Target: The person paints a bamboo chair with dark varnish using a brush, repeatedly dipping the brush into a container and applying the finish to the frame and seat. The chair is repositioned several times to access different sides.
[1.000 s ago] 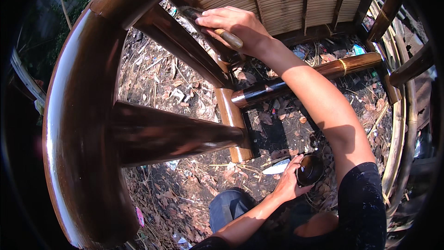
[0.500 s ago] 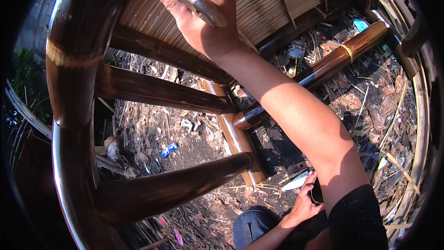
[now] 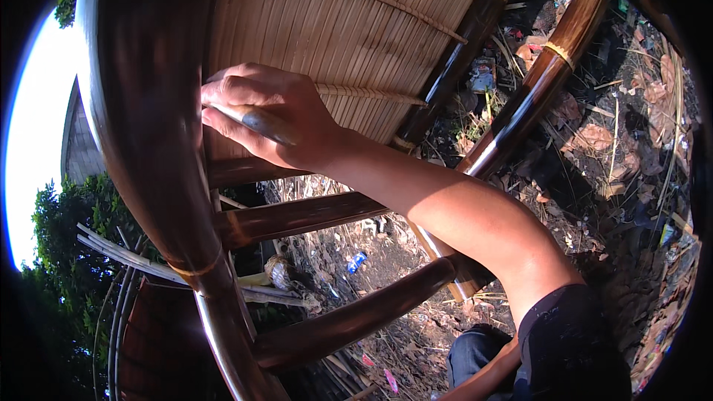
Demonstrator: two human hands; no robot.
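Right fingers [image 3: 239,83], curled tight, hold a probable brush handle [image 3: 266,126]; stroke lightly along the brown post [image 3: 152,111]; left hand unseen

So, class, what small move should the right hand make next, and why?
Probably slide the wooden-handled tool along the thick brown pole: the right hand grips its handle, which points toward the pole's edge, where the far end is hidden.

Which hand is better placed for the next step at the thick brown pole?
Probably the right hand: it holds a tool handle beside the thick brown pole. The left hand is hidden; only its forearm shows, near the lower edge.
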